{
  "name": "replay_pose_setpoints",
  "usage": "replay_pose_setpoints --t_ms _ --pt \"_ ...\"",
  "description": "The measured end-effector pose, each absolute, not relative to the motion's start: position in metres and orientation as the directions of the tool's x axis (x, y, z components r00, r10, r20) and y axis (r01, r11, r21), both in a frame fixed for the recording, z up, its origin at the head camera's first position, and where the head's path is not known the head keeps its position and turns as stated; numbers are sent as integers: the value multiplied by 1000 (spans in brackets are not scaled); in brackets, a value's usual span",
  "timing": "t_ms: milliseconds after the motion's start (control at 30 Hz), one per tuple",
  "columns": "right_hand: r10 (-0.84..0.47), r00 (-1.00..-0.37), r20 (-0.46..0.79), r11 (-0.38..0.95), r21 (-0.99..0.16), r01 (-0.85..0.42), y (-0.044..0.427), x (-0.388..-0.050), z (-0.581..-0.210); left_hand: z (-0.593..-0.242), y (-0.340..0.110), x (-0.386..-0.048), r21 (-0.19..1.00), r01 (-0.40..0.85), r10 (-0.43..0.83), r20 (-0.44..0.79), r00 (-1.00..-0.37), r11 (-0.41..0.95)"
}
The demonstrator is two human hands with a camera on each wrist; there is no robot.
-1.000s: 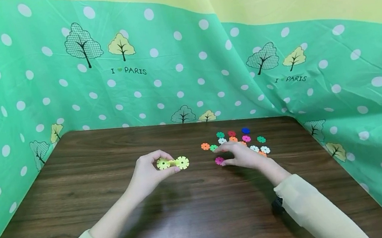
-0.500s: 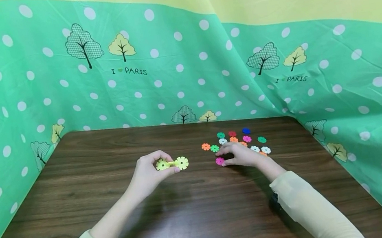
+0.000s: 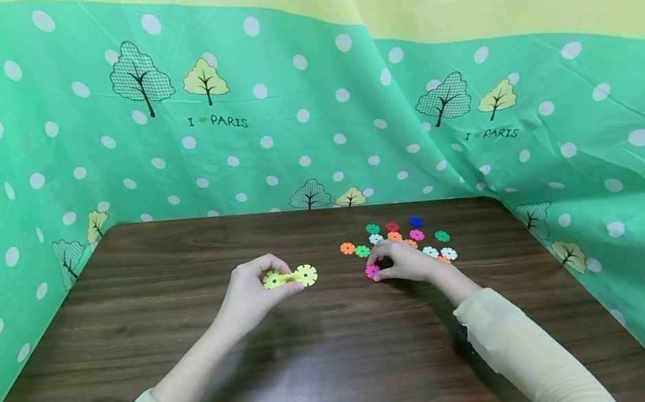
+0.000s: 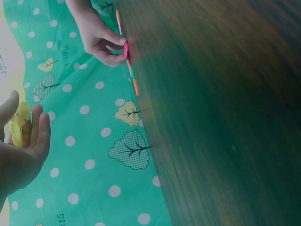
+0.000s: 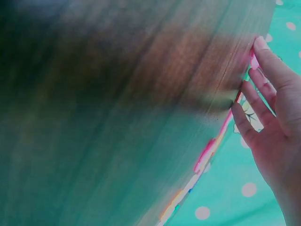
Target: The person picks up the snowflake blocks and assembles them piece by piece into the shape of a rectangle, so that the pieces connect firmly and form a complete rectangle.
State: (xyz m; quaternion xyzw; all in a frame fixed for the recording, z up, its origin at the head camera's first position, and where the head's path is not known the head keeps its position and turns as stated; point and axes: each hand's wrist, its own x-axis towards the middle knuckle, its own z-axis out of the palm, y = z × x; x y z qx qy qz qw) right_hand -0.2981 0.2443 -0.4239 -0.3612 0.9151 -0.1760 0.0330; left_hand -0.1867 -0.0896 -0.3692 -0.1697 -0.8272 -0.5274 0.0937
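Thumb and fingers of the right hand (image 3: 405, 262) pinched a pink disc (image 3: 372, 270) over the table (image 3: 319, 347), closed in only as far as its notched rim; whether its lower edge touched the wood could not be told. To the left of the pink disc and well apart from it, the left hand (image 3: 250, 289) gripped a yellow piece (image 3: 306, 275) between thumb and curled fingers, the gap between them just filled. That piece showed two notched rounds side by side with a yellow link between them, held up off the wood.

Just beyond the pink disc lay a light green disc (image 3: 362, 250), with an orange disc (image 3: 347, 248) to its left. Farther beyond the pink disc were a white disc (image 3: 375, 239), a dark green disc (image 3: 372, 229), a red disc (image 3: 392, 226) and a blue disc (image 3: 416, 222). Beyond the pink disc and to its right lay a second pink disc (image 3: 417, 235). To the right of the pink disc, past the knuckles, a pair of white discs (image 3: 448, 253) lay near one another. Well beyond the pink disc hung a dotted green cloth (image 3: 260, 120).
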Motion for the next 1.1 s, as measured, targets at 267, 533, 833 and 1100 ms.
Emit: replay_pose_setpoints --t_ms 267,533,833,1100 --pt "-666 -739 96 654 -402 -641 244 -296 -427 -369 -89 -185 865 356 181 310 -933 355" --pt "-621 -783 45 686 -452 -570 238 -288 -424 -372 -89 -185 866 355 188 306 -933 353" --pt "-576 -817 15 704 -499 -505 233 -285 -417 -370 -89 -185 858 374 195 323 -926 354" --pt "-570 -816 94 660 -540 -523 229 -277 -405 -370 -88 -186 855 386 193 337 -921 348"
